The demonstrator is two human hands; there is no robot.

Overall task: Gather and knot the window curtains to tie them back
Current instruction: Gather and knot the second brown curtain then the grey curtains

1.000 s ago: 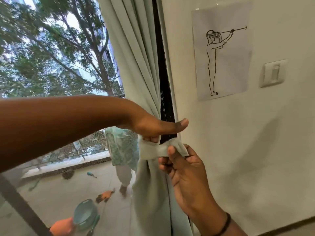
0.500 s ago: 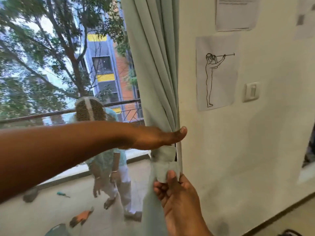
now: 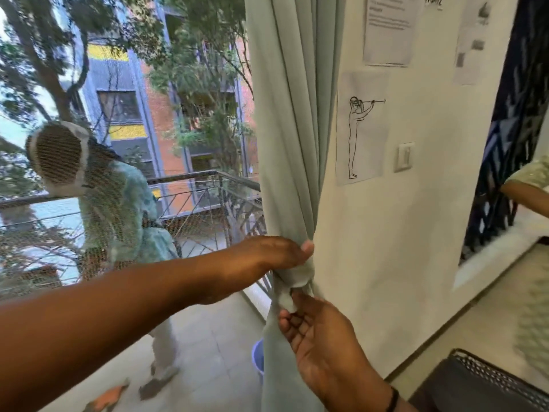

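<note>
Pale green curtain [image 3: 292, 138] hangs gathered beside the wall [image 3: 386, 248]. The left hand [image 3: 267, 257] wraps its bunched waist; the right hand [image 3: 320, 337] pinches the knot's loose end [image 3: 286, 300] just below.

left hand [image 3: 267, 257] clenched with arm outstretched, right hand [image 3: 320, 331] below it, palm up, fingers pinching

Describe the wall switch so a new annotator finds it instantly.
Start at the gathered pale green curtain and move right onto the cream wall. Past the paper sheet with a line drawing of a standing figure, level with its lower half, sits the wall switch. It is the only raised plastic plate there; everything else on the wall is flat paper.
</note>
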